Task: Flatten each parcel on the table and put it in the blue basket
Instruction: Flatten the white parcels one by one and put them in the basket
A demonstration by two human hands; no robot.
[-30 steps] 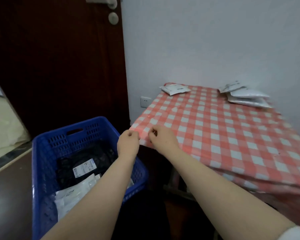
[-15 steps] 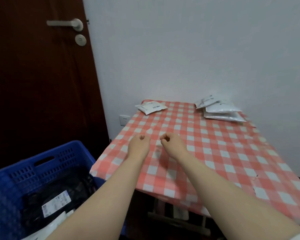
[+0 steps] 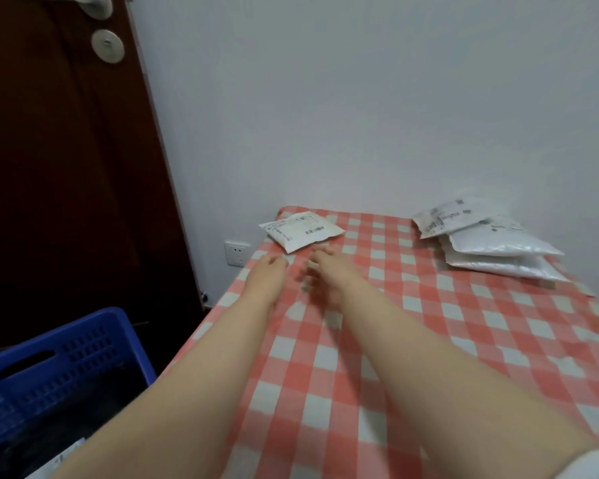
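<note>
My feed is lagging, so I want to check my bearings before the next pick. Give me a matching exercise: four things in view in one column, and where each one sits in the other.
Things
1. single white parcel
2. stack of parcels
3. blue basket
4. wall socket

Places
A. low at the left, beside the table
B. far right of the table, against the wall
C. on the wall, between the door and the table
D. far left corner of the table

Pairs: 1-D, 2-B, 3-A, 4-C
</note>
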